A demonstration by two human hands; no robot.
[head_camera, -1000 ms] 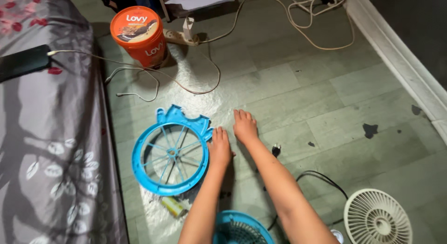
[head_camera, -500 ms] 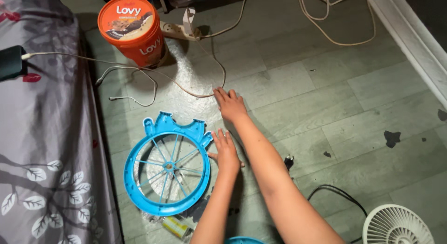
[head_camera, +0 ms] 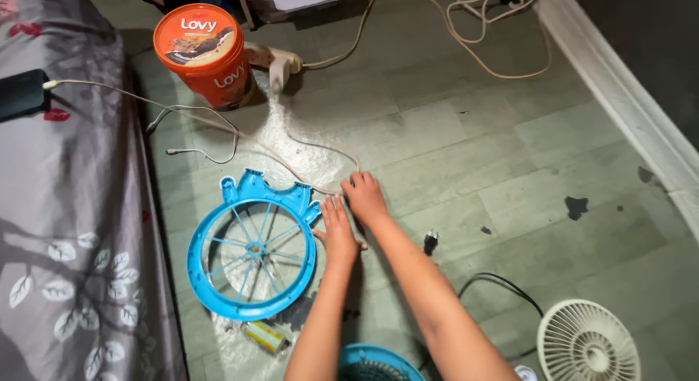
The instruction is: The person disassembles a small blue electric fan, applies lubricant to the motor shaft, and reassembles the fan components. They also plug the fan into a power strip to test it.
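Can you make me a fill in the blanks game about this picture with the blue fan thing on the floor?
1. The round fan guard by the left hand is coloured ____.
2. The tub near the bed is coloured ____.
3. The white fan grille lies on the ____.

Missing words: blue; orange; floor

Home bedroom floor: patterned bedsheet, tiled floor, power strip, ice-cream tub.
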